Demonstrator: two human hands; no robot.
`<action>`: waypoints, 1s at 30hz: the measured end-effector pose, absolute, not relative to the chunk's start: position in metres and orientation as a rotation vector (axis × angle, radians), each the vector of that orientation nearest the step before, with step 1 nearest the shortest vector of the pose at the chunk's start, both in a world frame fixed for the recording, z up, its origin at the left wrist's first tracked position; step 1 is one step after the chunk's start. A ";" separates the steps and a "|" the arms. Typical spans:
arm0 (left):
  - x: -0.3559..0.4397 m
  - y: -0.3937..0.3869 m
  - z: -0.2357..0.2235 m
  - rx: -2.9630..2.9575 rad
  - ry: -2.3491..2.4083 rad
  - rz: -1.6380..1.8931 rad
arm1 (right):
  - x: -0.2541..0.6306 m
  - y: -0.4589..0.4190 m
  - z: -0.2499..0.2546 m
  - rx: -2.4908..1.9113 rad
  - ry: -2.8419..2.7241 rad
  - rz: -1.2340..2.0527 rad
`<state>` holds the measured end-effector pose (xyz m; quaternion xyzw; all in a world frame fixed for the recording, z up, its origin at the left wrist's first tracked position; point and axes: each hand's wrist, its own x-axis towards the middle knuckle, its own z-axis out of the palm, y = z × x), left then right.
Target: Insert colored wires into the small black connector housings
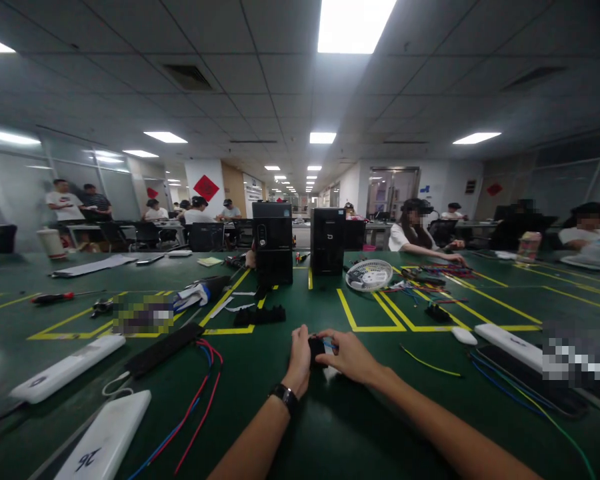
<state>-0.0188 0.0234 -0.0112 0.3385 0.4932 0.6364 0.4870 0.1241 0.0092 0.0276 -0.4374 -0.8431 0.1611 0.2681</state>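
Observation:
Both my hands meet at the middle of the green table (300, 413). My left hand (299, 357), with a dark watch on its wrist, is closed round the left side of a small black part (317, 349). My right hand (347, 355) grips the same part from the right, fingers curled over it; a bit of blue shows at the fingertips. The part is mostly hidden by my fingers, and I cannot tell what it is. Just beyond my hands lie black connector blocks (260, 315).
Two black computer towers (273, 243) (327, 241) stand behind. A white fan grille (369, 275) lies right of them. White and black strips (67, 377) and red and blue wires (200, 400) lie at left, more strips (510, 343) and wires at right. A red-handled screwdriver (55, 297) lies far left. Seated people work at the right.

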 end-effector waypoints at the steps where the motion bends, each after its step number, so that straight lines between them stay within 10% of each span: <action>1: -0.023 0.025 -0.009 0.873 1.290 1.635 | 0.124 0.020 0.028 -1.192 -2.302 0.431; 6: -0.025 0.007 0.005 1.529 1.434 1.948 | 0.113 0.087 0.024 -1.333 -2.374 0.392; 13: 0.020 -0.034 0.009 2.429 0.769 1.335 | 0.069 0.156 0.022 -1.287 -2.457 0.447; 30: 0.021 -0.027 0.007 2.400 0.893 1.217 | 0.043 0.171 0.019 -1.250 -2.438 0.487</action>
